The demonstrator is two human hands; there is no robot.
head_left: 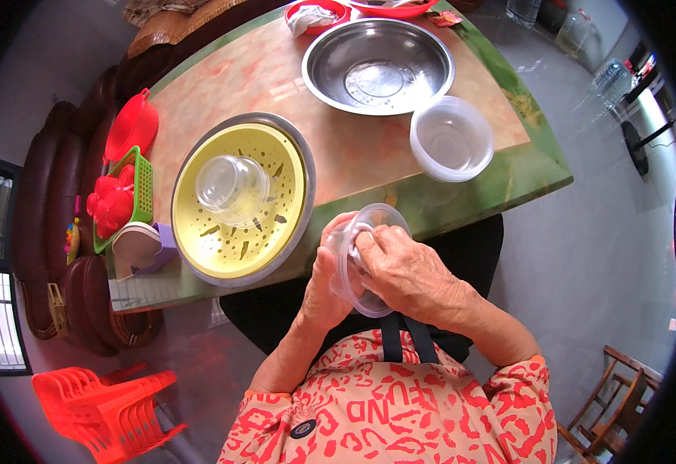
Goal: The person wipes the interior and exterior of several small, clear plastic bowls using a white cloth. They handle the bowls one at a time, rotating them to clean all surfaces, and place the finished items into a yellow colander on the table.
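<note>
A: Head view: what do the containers hold?

B: The yellow perforated plastic colander (222, 259), nested in a round grey metal basin (308, 189), holds clear round plastic tubs (233, 188). Left of the colander, a green plastic lattice basket (144, 185) holds red plastic pieces (111, 205).

A: And the clear, wide-rimmed plastic bowl (370, 300)?

B: It's held right of the colander, nearer the person. The left hand (324, 278) grips its outer wall; the right hand (403, 267) has its fingers inside, bunched on a white cloth (359, 236).

A: Which way does it point?

B: It's tipped sideways: mouth away from the colander, base toward the left palm, centre line running roughly left to right.
</note>
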